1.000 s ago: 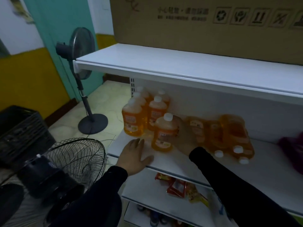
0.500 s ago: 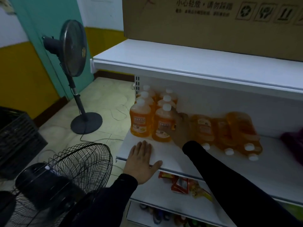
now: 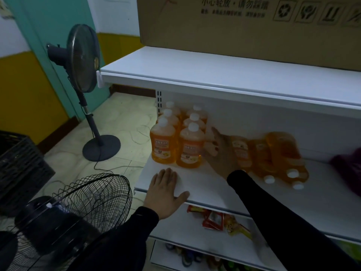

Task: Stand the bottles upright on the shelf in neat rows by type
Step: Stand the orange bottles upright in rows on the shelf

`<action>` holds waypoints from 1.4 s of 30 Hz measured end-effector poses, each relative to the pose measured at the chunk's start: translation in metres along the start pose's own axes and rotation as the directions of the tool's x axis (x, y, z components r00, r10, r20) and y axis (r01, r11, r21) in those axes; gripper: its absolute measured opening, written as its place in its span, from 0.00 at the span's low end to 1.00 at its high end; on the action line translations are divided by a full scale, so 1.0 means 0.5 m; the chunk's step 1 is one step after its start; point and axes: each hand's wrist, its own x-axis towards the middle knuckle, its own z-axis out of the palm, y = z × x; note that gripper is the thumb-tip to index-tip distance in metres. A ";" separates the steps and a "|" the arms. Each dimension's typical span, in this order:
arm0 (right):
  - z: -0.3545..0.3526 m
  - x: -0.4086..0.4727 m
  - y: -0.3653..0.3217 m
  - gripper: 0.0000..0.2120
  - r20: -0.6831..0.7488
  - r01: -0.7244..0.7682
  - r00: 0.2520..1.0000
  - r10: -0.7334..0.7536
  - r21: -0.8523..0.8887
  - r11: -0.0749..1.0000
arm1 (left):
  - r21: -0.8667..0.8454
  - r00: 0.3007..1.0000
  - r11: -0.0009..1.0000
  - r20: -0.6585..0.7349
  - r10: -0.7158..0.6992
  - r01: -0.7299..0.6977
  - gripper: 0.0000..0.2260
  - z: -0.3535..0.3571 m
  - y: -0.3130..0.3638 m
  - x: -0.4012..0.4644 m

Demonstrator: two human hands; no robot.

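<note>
Several orange bottles with white caps stand upright in two rows at the left end of the white shelf [image 3: 211,192]. The front-right upright bottle [image 3: 190,150] stands beside the front-left one [image 3: 163,146]. My right hand [image 3: 221,153] is just right of that bottle, blurred, its fingers apart and holding nothing. Behind it, several more orange bottles [image 3: 283,155] lie on their sides with caps toward me. My left hand [image 3: 166,190] rests flat and open on the shelf's front edge.
A large cardboard box [image 3: 244,26] sits on the shelf above. A purple item [image 3: 349,171] lies at the far right. Snack packets [image 3: 214,220] lie on the lower shelf. A standing fan [image 3: 82,59], a wire fan cage [image 3: 93,202] and a black crate [image 3: 17,167] occupy the floor at left.
My right hand slid the held bottle back into line beside the front-left bottle and let go of it. My left hand stayed on the shelf edge.
</note>
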 end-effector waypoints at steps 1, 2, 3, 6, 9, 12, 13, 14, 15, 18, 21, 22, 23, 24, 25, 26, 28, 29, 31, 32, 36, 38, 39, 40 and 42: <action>-0.017 -0.002 0.025 0.38 -0.054 -0.032 0.998 0.027 -0.079 0.996 | -0.019 1.000 0.999 0.001 0.026 -0.026 0.38 -0.003 0.003 0.003; -0.036 -0.004 0.053 0.36 -0.088 -0.066 0.995 0.048 -0.210 0.975 | -0.041 0.998 0.997 0.003 0.064 -0.064 0.37 -0.007 0.010 0.006; -0.054 -0.008 0.082 0.36 -0.078 -0.091 0.995 0.066 -0.373 0.923 | -0.064 0.995 0.993 0.001 0.103 -0.103 0.35 -0.012 0.022 0.011; -0.079 -0.031 0.152 0.42 0.080 -0.107 0.975 0.209 -0.655 0.748 | -0.141 0.984 0.974 -0.017 0.180 -0.180 0.32 -0.024 0.077 0.033; -0.073 -0.046 0.169 0.40 0.109 -0.073 0.976 0.190 -0.656 0.751 | -0.215 0.976 0.952 -0.029 0.216 -0.218 0.30 -0.035 0.133 0.059; -0.085 -0.060 0.156 0.37 0.157 -0.013 0.977 0.143 -0.627 0.779 | -0.282 0.973 0.932 -0.043 0.226 -0.229 0.30 -0.044 0.170 0.084; -0.095 -0.070 0.157 0.36 0.198 0.026 0.973 0.118 -0.606 0.795 | -0.297 0.974 0.928 -0.045 0.222 -0.226 0.30 -0.045 0.178 0.092; -0.106 -0.084 0.158 0.35 0.249 0.069 0.964 0.089 -0.560 0.826 | -0.304 0.974 0.925 -0.046 0.224 -0.227 0.30 -0.045 0.186 0.099; -0.119 -0.098 0.159 0.34 0.304 0.098 0.950 0.066 -0.494 0.864 | -0.304 0.972 0.924 -0.043 0.229 -0.231 0.31 -0.044 0.192 0.106; -0.172 -0.127 0.148 0.33 0.433 0.042 0.898 0.083 -0.273 0.961 | -0.286 0.969 0.927 -0.046 0.241 -0.244 0.36 -0.037 0.214 0.127; -0.234 -0.105 0.120 0.26 0.434 0.051 0.900 0.034 -0.184 0.982 | -0.283 0.970 0.928 -0.081 0.228 -0.241 0.37 -0.037 0.240 0.153; -0.251 -0.092 0.108 0.23 0.428 0.077 0.904 0.006 -0.175 0.982 | -0.306 0.971 0.922 -0.099 0.219 -0.239 0.35 -0.036 0.249 0.163; -0.265 -0.078 0.096 0.20 0.401 0.095 0.916 -0.022 -0.163 0.982 | -0.356 0.974 0.907 -0.108 0.201 -0.227 0.33 -0.035 0.258 0.172; -0.274 -0.063 0.085 0.18 0.350 0.100 0.936 -0.040 -0.153 0.983 | -0.439 0.980 0.877 -0.094 0.173 -0.197 0.31 -0.035 0.265 0.181; -0.281 -0.049 0.075 0.19 0.288 0.090 0.957 -0.047 -0.137 0.986 | -0.547 0.988 0.824 -0.056 0.142 -0.149 0.30 -0.038 0.269 0.189; -0.285 -0.038 0.070 0.20 0.235 0.064 0.971 -0.037 -0.108 0.992 | -0.654 0.993 0.750 -0.009 0.118 -0.095 0.29 -0.040 0.272 0.195; -0.285 -0.022 0.073 0.20 0.222 -0.019 0.975 0.017 0.007 1.000 | -0.798 0.994 0.602 0.050 0.101 -0.021 0.26 -0.043 0.273 0.203; -0.279 -0.018 0.080 0.20 0.264 -0.057 0.964 0.039 0.061 0.996 | -0.837 0.994 0.546 0.066 0.086 0.008 0.24 -0.042 0.272 0.206; -0.264 -0.016 0.090 0.26 0.343 -0.087 0.938 0.042 0.117 0.989 | -0.879 0.996 0.476 0.074 0.053 0.040 0.21 -0.042 0.273 0.207; -0.256 -0.016 0.095 0.30 0.362 -0.078 0.932 0.032 0.113 0.991 | -0.879 0.996 0.474 0.072 0.049 0.041 0.21 -0.042 0.274 0.204; -0.225 -0.013 0.114 0.38 0.329 -0.018 0.944 0.000 0.052 0.998 | -0.727 0.991 0.687 0.075 0.113 -0.024 0.30 -0.025 0.254 0.169; -0.209 -0.002 0.128 0.40 0.284 0.000 0.959 -0.018 0.061 0.998 | -0.529 0.984 0.844 0.084 0.155 -0.088 0.33 -0.007 0.234 0.146; -0.201 0.005 0.131 0.40 0.246 0.001 0.969 -0.016 0.059 0.998 | -0.426 0.981 0.897 0.089 0.171 -0.118 0.35 0.002 0.227 0.135; -0.192 0.014 0.133 0.40 0.208 -0.003 0.978 -0.007 0.049 0.999 | -0.322 0.979 0.935 0.088 0.184 -0.146 0.38 0.009 0.222 0.126; -0.172 0.040 0.138 0.38 0.160 -0.008 0.987 0.006 0.013 1.000 | -0.163 0.977 0.968 0.068 0.204 -0.191 0.40 0.021 0.217 0.118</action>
